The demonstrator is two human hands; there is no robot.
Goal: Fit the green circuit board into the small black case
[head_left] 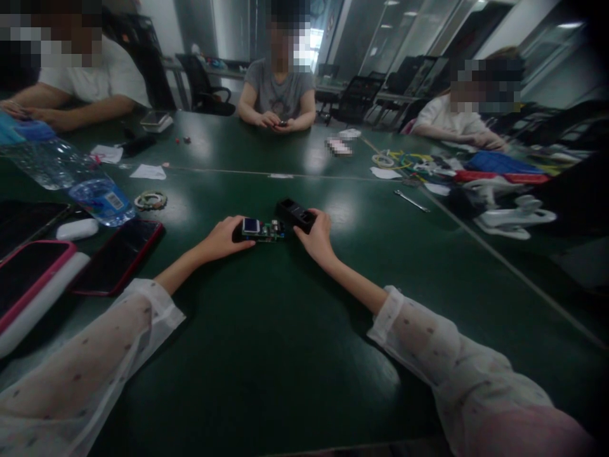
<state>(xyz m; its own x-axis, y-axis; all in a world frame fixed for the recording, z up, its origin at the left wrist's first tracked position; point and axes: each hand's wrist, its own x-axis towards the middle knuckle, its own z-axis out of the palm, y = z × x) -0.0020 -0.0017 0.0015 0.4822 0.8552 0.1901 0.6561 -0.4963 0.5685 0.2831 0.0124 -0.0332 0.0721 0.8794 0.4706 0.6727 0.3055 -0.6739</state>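
Note:
A small green circuit board (268, 230) with a little screen at its left end is between the fingers of my left hand (223, 239), just above or on the dark green table (247, 355). To its right, my right hand (318, 240) grips a black rectangular case (294, 214) by its right end, thumb in front and fingers behind. The case is tilted, and its left end lies close to the right end of the board. Whether the two parts touch I cannot tell.
Left: a plastic bottle (102, 200), a red-edged phone (118, 257), a pink-edged phone (33, 273), a white case (77, 228) and a bracelet (151, 200). Right: a wrench (412, 200), tangled cables (399, 160), a white device (516, 216). Three people sit across the table.

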